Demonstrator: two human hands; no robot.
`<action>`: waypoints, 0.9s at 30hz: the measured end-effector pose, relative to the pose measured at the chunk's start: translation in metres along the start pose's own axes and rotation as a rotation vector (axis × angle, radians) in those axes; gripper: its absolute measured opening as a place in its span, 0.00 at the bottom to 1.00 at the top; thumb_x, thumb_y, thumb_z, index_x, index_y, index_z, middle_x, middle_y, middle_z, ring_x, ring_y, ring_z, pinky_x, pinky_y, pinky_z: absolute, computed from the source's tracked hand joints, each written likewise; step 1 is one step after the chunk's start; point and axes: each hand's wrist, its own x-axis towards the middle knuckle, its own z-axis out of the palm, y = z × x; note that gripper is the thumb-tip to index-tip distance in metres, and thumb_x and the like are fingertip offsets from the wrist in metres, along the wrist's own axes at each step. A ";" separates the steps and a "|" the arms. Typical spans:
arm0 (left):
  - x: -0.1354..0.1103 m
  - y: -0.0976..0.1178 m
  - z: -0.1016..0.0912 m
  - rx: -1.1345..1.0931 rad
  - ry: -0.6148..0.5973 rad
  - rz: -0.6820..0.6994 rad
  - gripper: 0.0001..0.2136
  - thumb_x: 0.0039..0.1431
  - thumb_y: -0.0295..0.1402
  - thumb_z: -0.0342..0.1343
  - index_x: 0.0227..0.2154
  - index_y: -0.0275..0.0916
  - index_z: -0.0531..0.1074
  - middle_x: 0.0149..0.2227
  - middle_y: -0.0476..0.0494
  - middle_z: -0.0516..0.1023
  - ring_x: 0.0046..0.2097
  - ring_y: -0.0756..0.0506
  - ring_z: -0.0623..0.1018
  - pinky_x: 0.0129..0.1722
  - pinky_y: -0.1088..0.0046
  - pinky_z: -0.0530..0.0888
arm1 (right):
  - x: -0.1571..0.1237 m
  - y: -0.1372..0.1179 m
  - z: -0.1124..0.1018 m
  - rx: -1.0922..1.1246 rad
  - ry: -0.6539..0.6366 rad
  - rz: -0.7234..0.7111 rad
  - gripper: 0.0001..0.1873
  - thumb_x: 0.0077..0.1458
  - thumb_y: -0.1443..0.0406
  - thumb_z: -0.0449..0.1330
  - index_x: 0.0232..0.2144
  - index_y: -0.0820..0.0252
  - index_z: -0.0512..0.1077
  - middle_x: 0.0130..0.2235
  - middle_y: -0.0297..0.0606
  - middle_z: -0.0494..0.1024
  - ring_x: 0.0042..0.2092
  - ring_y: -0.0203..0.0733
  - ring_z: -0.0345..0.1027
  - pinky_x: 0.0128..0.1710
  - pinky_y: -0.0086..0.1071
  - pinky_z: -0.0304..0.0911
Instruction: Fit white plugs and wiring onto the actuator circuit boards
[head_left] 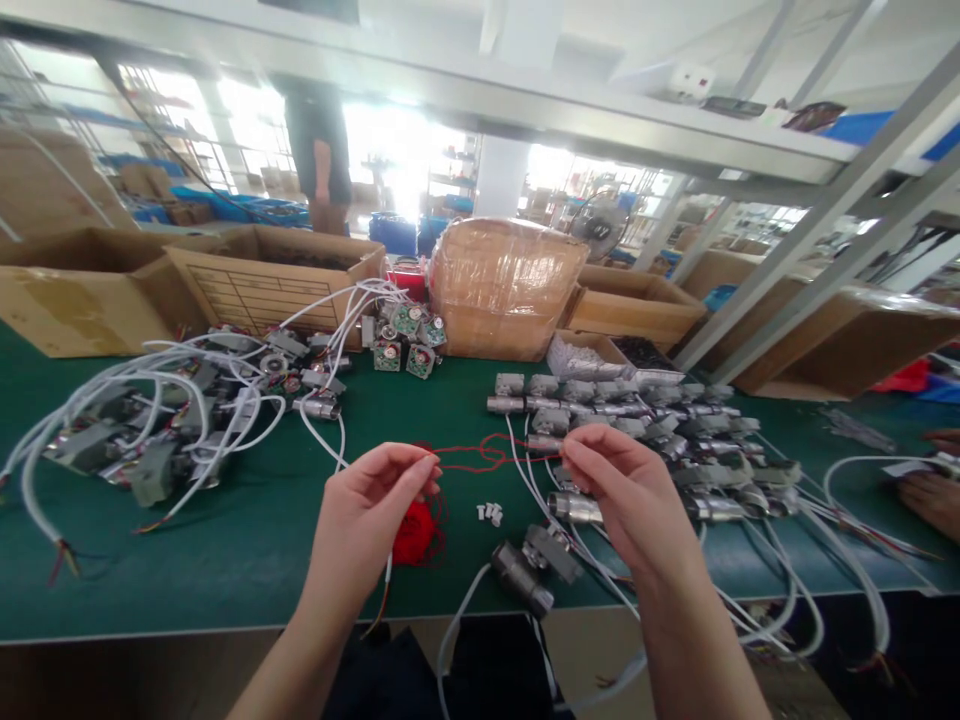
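Observation:
A thin red string (491, 455) is stretched between my two hands above the green table, with a loose loop crossing in its middle. My left hand (386, 490) pinches one end of it between thumb and fingers. At the other end, my right hand (619, 480) is closed on the string the same way. Beneath my left hand lies a bundle of red string (414, 535), partly hidden by that hand. Small white pieces (490, 513) rest on the table between my hands. Nearer to me lies a grey metal cylindrical unit (523, 578) with a white cable.
Rows of similar metal units (720, 475) lie on the right, and a cabled pile (157, 430) on the left. Cardboard boxes (502, 285) line the back edge. A slanted metal post (795, 265) rises at right. Another person's hand (930, 500) is at the far right.

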 end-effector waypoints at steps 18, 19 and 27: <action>0.010 -0.014 -0.022 1.024 0.132 0.322 0.14 0.64 0.41 0.50 0.42 0.37 0.74 0.40 0.38 0.75 0.34 0.38 0.77 0.35 0.60 0.74 | -0.031 0.035 -0.041 -0.047 0.323 -0.008 0.18 0.47 0.52 0.73 0.29 0.60 0.76 0.28 0.34 0.77 0.27 0.32 0.60 0.25 0.26 0.53; 0.003 -0.017 -0.011 0.940 0.063 0.334 0.13 0.64 0.42 0.52 0.40 0.37 0.74 0.39 0.40 0.74 0.32 0.41 0.77 0.35 0.62 0.74 | -0.037 0.042 -0.040 -0.044 0.359 -0.016 0.17 0.48 0.53 0.73 0.30 0.60 0.76 0.28 0.33 0.76 0.27 0.32 0.60 0.26 0.27 0.54; -0.036 -0.051 0.071 0.746 -0.581 0.108 0.13 0.64 0.31 0.60 0.49 0.31 0.77 0.50 0.30 0.79 0.55 0.30 0.75 0.58 0.48 0.70 | -0.068 0.085 -0.004 0.070 0.511 -0.017 0.14 0.58 0.54 0.66 0.33 0.58 0.72 0.34 0.34 0.77 0.34 0.37 0.68 0.36 0.30 0.65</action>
